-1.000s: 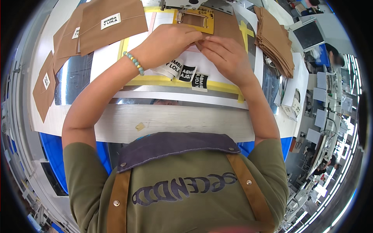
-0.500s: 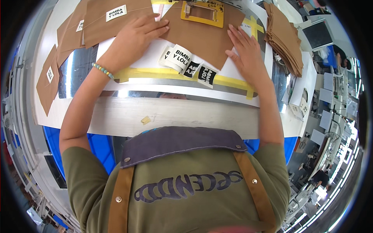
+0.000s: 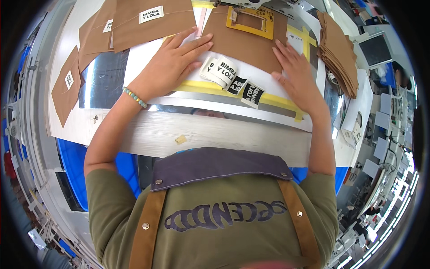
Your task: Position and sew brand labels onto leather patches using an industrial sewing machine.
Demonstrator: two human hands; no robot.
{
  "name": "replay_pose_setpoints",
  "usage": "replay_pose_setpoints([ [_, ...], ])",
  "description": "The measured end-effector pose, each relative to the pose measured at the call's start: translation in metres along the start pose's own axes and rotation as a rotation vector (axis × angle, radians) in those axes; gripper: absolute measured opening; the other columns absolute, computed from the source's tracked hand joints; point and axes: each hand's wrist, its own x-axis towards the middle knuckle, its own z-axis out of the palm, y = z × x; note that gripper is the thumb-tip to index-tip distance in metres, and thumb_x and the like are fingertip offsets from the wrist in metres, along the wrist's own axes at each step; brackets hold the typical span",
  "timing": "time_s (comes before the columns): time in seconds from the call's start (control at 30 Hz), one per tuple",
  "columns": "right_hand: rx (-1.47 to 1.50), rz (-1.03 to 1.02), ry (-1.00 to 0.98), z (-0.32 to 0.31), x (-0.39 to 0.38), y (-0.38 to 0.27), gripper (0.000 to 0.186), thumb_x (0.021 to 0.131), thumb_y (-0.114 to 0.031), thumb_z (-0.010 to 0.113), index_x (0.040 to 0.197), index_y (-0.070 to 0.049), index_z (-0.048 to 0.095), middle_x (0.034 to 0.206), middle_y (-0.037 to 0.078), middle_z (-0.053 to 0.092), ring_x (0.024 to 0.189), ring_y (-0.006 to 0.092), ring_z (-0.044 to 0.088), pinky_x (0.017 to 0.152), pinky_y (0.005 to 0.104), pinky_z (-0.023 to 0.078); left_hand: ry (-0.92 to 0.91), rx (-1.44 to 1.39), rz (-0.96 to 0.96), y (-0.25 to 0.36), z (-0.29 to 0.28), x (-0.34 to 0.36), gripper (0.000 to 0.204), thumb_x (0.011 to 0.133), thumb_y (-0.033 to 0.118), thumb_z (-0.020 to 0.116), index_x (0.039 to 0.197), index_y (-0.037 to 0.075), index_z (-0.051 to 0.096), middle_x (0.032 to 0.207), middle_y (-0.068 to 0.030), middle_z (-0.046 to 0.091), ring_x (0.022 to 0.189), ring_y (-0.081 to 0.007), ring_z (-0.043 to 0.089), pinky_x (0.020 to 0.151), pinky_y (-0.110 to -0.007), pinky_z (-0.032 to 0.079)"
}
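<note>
My left hand (image 3: 174,62), a beaded bracelet at its wrist, lies open with fingertips at the left edge of a brown sheet (image 3: 242,51). My right hand (image 3: 295,74) rests open, fingers stretched toward that sheet's right edge. A yellow frame (image 3: 268,31) sits over the sheet's far part, under a machine's metal part (image 3: 278,10). Several loose labels (image 3: 224,71), white and black, lie on white board just in front of the sheet. Yellow tape (image 3: 282,98) runs along the board.
Brown pieces with labels (image 3: 152,31) lie at the left, a stack of brown sheets (image 3: 336,51) at the right beside a white box (image 3: 356,121). Blue bins (image 3: 74,166) sit below the table's front edge (image 3: 201,130). A dark monitor (image 3: 375,48) stands far right; co-workers are small at the right.
My hands have moved apart from their joined pinch at the frame to opposite edges of the brown sheet, and opened. The sheet's front part is uncovered. The view has shifted slightly.
</note>
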Motion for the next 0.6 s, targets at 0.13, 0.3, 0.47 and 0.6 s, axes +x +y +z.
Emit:
replay_pose_setpoints([
  [0.13, -0.107, 0.04, -0.013, 0.017, -0.001, -0.007, 0.074, 0.111, -0.053, 0.05, 0.167, -0.006, 0.038, 0.177, 0.01, 0.032, 0.164, 0.0337, 0.026, 0.131, 0.0597, 0.017, -0.026, 0.012, 0.02, -0.002, 0.004, 0.006, 0.055, 0.104, 0.014, 0.061, 0.158, 0.01, 0.054, 0.17, -0.0016, 0.047, 0.157, -0.0347, 0.037, 0.128, -0.051, 0.035],
  [0.3, -0.181, 0.056, 0.059, 0.029, 0.026, 0.016, 0.077, 0.111, -0.057, 0.046, 0.168, -0.006, 0.037, 0.178, 0.009, 0.03, 0.165, 0.0317, 0.024, 0.132, 0.0612, 0.014, 0.053, 0.014, -0.03, -0.004, 0.01, 0.018, 0.049, 0.107, 0.016, 0.057, 0.156, 0.01, 0.057, 0.167, -0.0022, 0.051, 0.157, -0.0345, 0.037, 0.128, -0.051, 0.033],
  [0.47, -0.26, 0.078, 0.029, 0.015, 0.033, 0.011, 0.076, 0.111, -0.057, 0.049, 0.159, 0.002, 0.05, 0.169, 0.015, 0.046, 0.161, 0.0316, 0.033, 0.131, 0.0615, 0.016, 0.048, 0.019, -0.011, -0.005, 0.01, 0.02, 0.049, 0.106, 0.015, 0.058, 0.155, 0.01, 0.058, 0.166, -0.0016, 0.052, 0.156, -0.0354, 0.038, 0.128, -0.051, 0.033],
  [0.6, -0.203, 0.076, 0.023, -0.002, 0.011, -0.019, 0.073, 0.11, -0.056, 0.052, 0.15, 0.005, 0.057, 0.161, 0.019, 0.054, 0.155, 0.0323, 0.043, 0.13, 0.0616, 0.02, -0.03, -0.117, 0.038, -0.004, 0.001, 0.011, 0.046, 0.106, 0.013, 0.059, 0.152, 0.008, 0.06, 0.166, -0.0009, 0.053, 0.156, -0.0357, 0.039, 0.129, -0.051, 0.033],
])
